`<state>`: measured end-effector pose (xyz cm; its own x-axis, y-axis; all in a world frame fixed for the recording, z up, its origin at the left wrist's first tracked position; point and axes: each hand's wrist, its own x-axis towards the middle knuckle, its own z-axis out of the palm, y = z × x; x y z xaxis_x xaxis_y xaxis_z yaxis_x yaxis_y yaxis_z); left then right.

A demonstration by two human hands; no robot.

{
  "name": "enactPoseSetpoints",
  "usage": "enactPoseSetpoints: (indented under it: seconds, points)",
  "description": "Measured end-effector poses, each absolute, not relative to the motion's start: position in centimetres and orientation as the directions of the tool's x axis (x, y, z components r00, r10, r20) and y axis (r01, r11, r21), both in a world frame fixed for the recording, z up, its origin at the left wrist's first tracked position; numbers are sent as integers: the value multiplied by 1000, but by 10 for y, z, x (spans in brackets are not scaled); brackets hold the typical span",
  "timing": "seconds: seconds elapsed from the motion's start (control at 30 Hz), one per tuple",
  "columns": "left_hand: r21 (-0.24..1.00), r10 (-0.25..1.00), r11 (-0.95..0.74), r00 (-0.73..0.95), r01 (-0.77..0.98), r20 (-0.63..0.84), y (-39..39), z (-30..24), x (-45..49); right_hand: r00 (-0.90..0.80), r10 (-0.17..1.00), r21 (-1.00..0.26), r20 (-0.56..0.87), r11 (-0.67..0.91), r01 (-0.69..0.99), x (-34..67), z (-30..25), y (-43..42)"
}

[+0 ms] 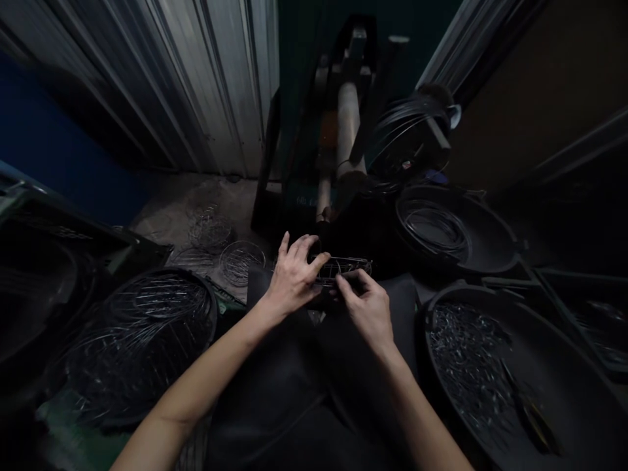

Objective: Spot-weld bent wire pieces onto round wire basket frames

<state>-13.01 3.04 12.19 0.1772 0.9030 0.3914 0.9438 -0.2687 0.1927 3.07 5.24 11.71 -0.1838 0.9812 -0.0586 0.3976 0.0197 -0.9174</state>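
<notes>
A small wire frame point(363, 263) of thin metal rods lies across the space between my hands, below the machine's lower arm. My left hand point(294, 275) grips its left end, thumb bent over the near side and some fingers raised. On the right, my right hand point(367, 306) pinches a thin curved wire piece point(338, 265) between thumb and fingers, against the frame. The fingers hide part of the frame, and in this dim light the exact contact is hard to see. Dark cloth point(294, 386) covers the lap below both hands.
A machine with a thick cylindrical arm point(348, 118) stands ahead. At right, a basin point(579, 386) holds small metal pieces and pliers point(532, 412); behind it another basin point(495, 242) holds coiled wire point(434, 229). Round wire grids point(243, 263) lie on the floor left, near a wire-filled basin point(213, 307).
</notes>
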Motion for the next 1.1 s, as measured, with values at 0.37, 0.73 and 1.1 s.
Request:
enactPoseSetpoints:
  seconds: [0.37, 0.73, 1.1]
  points:
    - [244, 879, -239, 103, 940, 465, 49, 114, -151, -81, 943, -823, 322, 321, 468, -2, 92, 72]
    - [286, 829, -288, 89, 914, 552, 79, 98, -153, -71, 905, -794, 420, 404, 454, -7, 78, 102]
    - [314, 818, -313, 86, 896, 569, 92, 91, -157, -64, 882, -796, 466, 451, 404, -11, 68, 114]
